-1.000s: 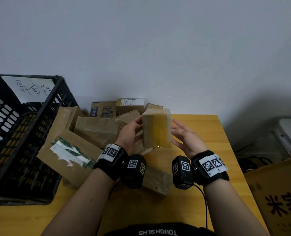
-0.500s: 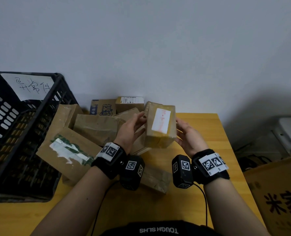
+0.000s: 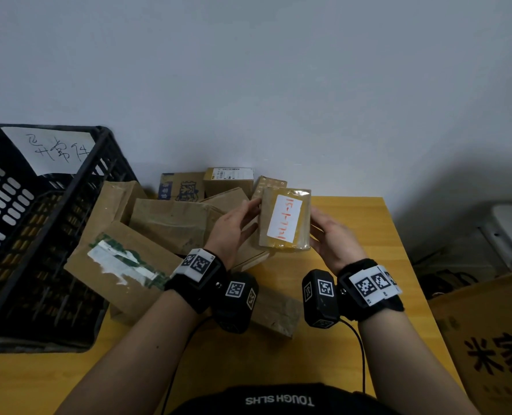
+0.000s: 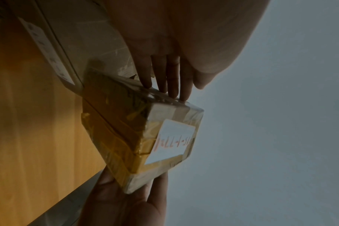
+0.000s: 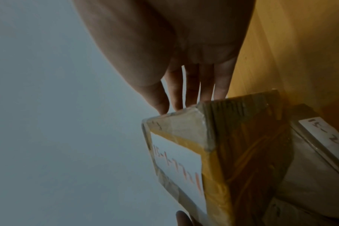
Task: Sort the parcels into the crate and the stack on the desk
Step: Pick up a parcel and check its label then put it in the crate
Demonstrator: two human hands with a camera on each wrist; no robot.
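Both hands, left hand (image 3: 233, 227) and right hand (image 3: 335, 238), are pressing straight fingers against the labelled parcel (image 3: 285, 220), holding it up. Crate (image 3: 99, 163) is looking empty and the pile (image 3: 165, 223) is sitting unsorted, so sorting is barely starting.

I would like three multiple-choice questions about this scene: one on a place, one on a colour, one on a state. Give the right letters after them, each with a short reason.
1. Where is the black crate?
A. at the left of the desk
B. at the right of the desk
C. under the desk

2. What colour is the writing on the white label of the held parcel?
A. blue
B. red-orange
C. green

3. How is the held parcel supported?
A. lying flat on the desk
B. inside the crate
C. held up between the left hand and the right hand

Answers: 1 A, the crate stands at the desk's left end. 2 B, the handwritten digits are red-orange. 3 C, fingers of both hands touch its opposite sides above the desk.
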